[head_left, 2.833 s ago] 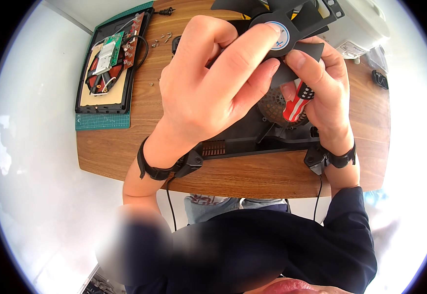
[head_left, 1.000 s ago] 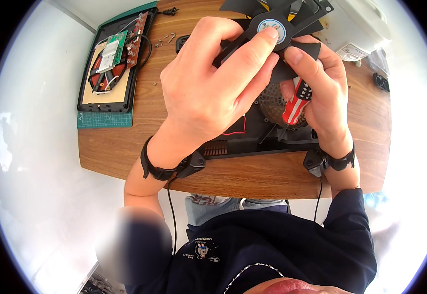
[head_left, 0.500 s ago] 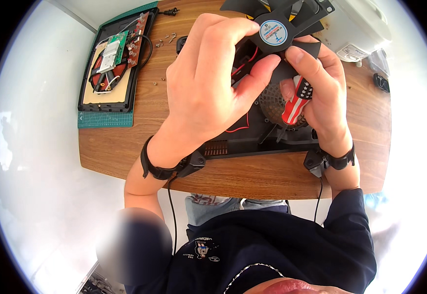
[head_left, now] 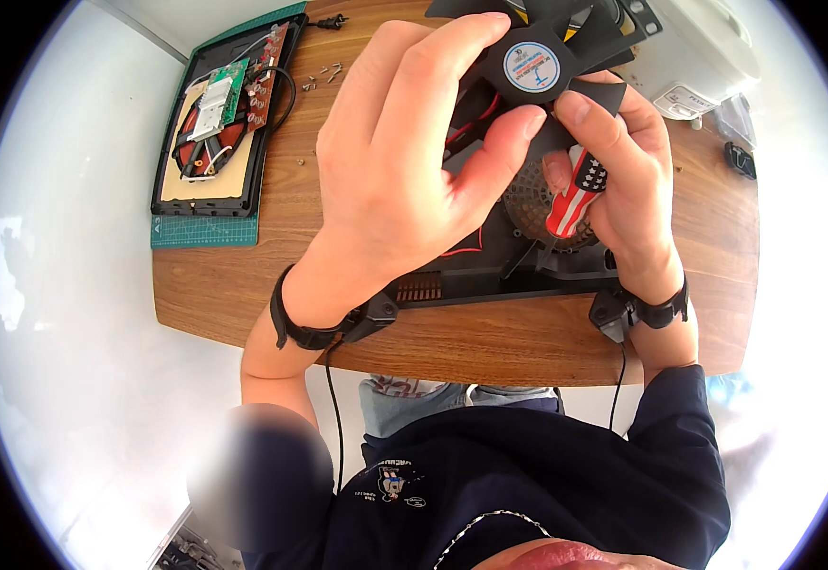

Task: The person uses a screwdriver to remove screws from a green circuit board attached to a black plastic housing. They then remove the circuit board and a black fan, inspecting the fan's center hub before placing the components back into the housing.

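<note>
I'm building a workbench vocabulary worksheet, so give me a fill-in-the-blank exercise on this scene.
The right hand holds a tool handle patterned with stripes and ____.
The round label sits on the hub of a black ____.
The opened appliance on the left lies on a mat coloured ____.
Several small metal ____ lie loose on the table.
Missing words: stars; fan; green; screws.

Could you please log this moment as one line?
left hand: at black fan, contact unclear | right hand: holds fan, striped tool handle | below: black housing
</note>
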A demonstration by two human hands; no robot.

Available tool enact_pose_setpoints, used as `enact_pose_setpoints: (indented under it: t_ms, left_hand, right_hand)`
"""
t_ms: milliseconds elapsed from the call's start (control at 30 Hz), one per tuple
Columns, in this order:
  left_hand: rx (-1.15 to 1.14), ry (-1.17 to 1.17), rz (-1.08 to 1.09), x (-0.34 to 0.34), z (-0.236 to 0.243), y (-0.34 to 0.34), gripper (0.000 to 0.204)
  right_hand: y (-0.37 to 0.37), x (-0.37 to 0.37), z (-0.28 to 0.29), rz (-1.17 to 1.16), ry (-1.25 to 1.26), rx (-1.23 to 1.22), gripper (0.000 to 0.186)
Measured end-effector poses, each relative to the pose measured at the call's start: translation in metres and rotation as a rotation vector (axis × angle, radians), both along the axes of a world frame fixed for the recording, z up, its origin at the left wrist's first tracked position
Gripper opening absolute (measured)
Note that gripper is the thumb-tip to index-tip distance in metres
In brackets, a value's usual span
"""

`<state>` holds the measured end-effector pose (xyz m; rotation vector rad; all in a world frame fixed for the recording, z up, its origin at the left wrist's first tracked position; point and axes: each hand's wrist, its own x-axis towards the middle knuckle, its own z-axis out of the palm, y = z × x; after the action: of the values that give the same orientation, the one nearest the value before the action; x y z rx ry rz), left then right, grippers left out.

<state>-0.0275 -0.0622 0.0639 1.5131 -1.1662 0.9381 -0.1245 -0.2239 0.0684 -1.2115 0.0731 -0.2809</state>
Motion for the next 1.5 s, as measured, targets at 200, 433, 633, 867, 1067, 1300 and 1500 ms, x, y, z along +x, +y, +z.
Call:
enact_pose_setpoints:
  t_ms: [200,433,633,867,1067,1300,1500]
  left_hand:
    - [0.142,-0.057,0.073,0.0,0.015,0.012,0.035]
    - [0.179,0.049,0.097,-0.01,0.022,0.013,0.029]
    - [0.264,0.247,0.139,-0.026,0.031,0.018,0.032]
    - [0.207,0.373,-0.099,-0.019,0.026,0.025,0.03]
    - [0.178,0.484,-0.193,-0.02,0.026,0.028,0.029]
    - [0.147,0.566,-0.256,-0.017,0.019,0.025,0.027]
    - [0.156,0.588,-0.257,-0.016,0.016,0.025,0.026]
  right_hand:
    - [0.0,-0.002,0.003,-0.039,0.012,-0.181,0.025]
    - [0.006,-0.006,0.007,-0.048,0.032,-0.279,0.024]
    - [0.012,-0.013,0.014,-0.082,0.044,-0.428,0.023]
    - [0.02,-0.016,0.016,-0.111,-0.05,-0.483,0.023]
    - [0.021,-0.02,0.016,-0.122,-0.047,-0.514,0.021]
    - [0.023,-0.019,0.016,-0.146,-0.025,-0.528,0.019]
    - [0.023,-0.015,0.01,-0.151,-0.03,-0.482,0.019]
